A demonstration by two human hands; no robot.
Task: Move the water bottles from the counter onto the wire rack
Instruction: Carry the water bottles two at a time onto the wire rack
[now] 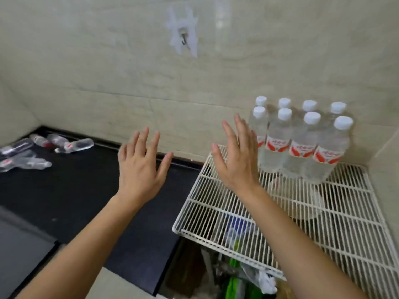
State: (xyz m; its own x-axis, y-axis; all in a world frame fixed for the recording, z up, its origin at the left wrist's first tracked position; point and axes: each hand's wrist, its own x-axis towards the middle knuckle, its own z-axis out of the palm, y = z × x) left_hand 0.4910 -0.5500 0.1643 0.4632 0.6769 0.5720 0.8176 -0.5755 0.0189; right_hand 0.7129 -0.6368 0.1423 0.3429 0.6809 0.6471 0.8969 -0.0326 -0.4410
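Hovering empty with fingers spread: left hand over the counter, right hand beside upright bottles on the wire rack; more bottles lying far left.

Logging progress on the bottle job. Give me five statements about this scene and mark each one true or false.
1. The left hand and the right hand both hold nothing. True.
2. The rack bottles lie on their sides on the wire rack. False: they stand upright in two rows of four.
3. The counter bottles lie on their sides at the far left of the black counter. True.
4. The rack bottles have blue caps. False: the caps are white.
5. A hook is fixed to the wall. True.
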